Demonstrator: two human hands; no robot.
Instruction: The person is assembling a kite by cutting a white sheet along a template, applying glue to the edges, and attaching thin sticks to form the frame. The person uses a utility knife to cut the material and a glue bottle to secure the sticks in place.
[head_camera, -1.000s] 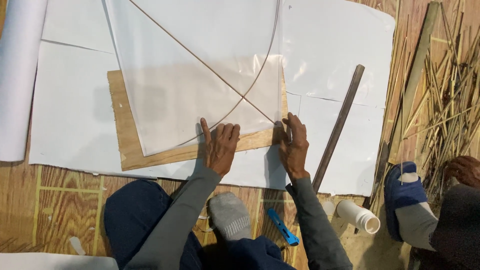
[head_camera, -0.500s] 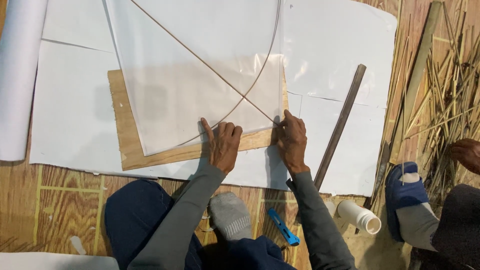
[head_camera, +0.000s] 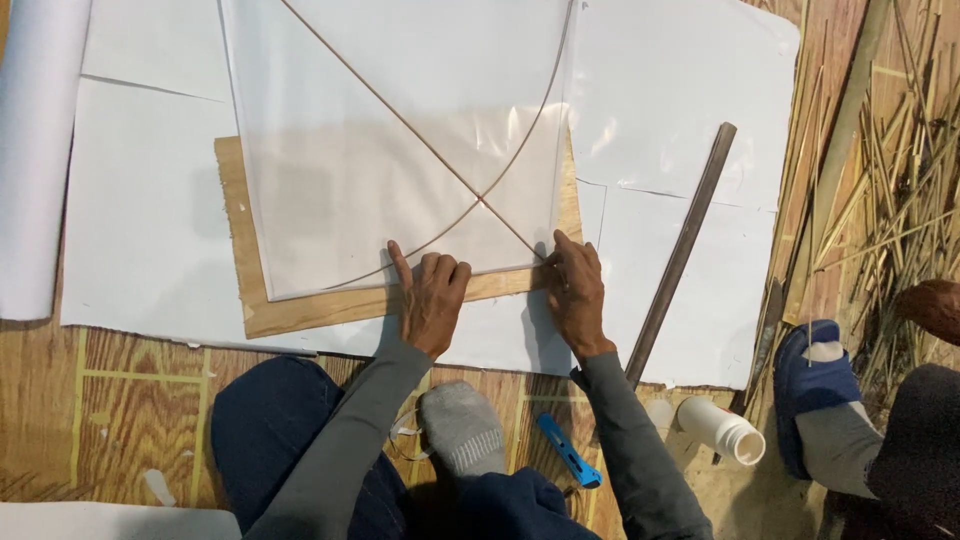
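A translucent white sheet (head_camera: 400, 120) lies over a thin plywood board (head_camera: 300, 310) on the floor. Two thin sticks run across the sheet, one straight (head_camera: 400, 115) and one bowed (head_camera: 530, 130), and they cross near its lower right corner. My left hand (head_camera: 430, 295) lies flat on the sheet's lower edge, fingers spread and pressing down. My right hand (head_camera: 573, 290) pinches the sheet's lower right corner where the straight stick ends. Neither hand lifts anything off the board.
White paper sheets (head_camera: 680, 130) cover the floor under the board. A long dark metal bar (head_camera: 685, 245) lies to the right, a blue cutter (head_camera: 565, 450) and a white tube (head_camera: 720, 428) near my knees. Bamboo strips (head_camera: 890, 170) pile at right beside another person's blue shoe (head_camera: 815, 395). A paper roll (head_camera: 35, 150) lies left.
Both hands stay on the sheet's lower edge with only slight shifts. The other person's hand at the far right has moved up along the bamboo pile.
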